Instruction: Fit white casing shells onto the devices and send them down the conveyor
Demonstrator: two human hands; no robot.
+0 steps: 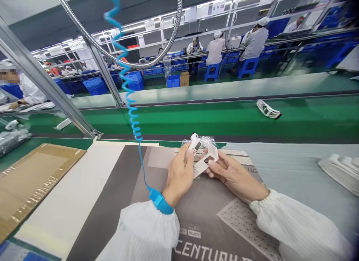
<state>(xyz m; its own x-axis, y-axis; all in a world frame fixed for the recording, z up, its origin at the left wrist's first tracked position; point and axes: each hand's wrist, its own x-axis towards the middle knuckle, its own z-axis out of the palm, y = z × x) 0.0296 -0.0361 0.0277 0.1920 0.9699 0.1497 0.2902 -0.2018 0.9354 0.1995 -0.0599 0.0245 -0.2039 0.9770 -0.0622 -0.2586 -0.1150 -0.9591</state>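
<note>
My left hand (181, 173) is closed around a white handheld device (194, 142) with a black round tip and a small dark display window; it looks like a forehead thermometer. The fingers of my right hand (231, 175) pinch a white plastic shell half (213, 151) close beside it. I cannot tell whether the two pieces touch. Below them, a pale flat piece with fine markings (199, 168) shows between my hands. Clear plastic wrap (209, 140) lies just behind. Both hands are over a dark printed cardboard sheet (157, 186).
A blue coiled cord (131, 103) runs up from the wrist strap (161, 201). On the green conveyor belt (174, 118) rests an opened white device (268, 109). White shells (340, 171) are stacked at right, brown cardboard (36, 178) lies left. A metal post (50, 70) and co-workers stand beyond.
</note>
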